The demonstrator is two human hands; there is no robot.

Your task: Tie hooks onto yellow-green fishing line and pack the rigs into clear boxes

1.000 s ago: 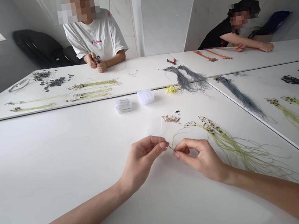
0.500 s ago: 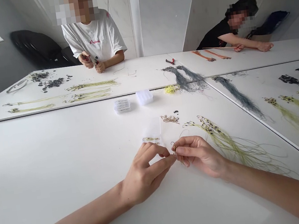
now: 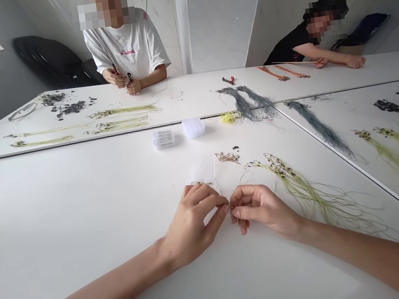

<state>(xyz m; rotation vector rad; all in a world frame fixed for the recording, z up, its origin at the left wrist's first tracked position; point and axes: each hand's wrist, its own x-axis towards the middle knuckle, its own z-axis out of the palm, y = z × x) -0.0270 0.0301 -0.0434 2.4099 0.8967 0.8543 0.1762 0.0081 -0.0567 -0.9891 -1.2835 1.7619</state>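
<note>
My left hand (image 3: 194,219) and my right hand (image 3: 259,208) meet over the white table, thumb and forefinger pinched in each. A small fishing hook, in sight between them a moment earlier, is now almost wholly hidden by the fingertips. Just beyond my left fingers lies an open clear plastic box (image 3: 203,168) with hooks in its near part. Loose bronze hooks (image 3: 227,158) and tiny black pieces (image 3: 235,148) lie past my hands. Right of my right hand spreads a bundle of hooks tied to yellow-green lines (image 3: 313,193).
Two clear boxes (image 3: 163,139) stand near the table seam, beside a yellow line coil (image 3: 229,117). Grey line bundles (image 3: 248,103) cross the seam. Opposite, a person in a white shirt (image 3: 126,51) handles a tool; another in black (image 3: 289,48) reaches over orange strands (image 3: 274,73).
My fingertips have drawn together, and the hook that showed above my right fingers has gone out of sight. My left fingers have closed up. The person opposite has shifted their hands slightly.
</note>
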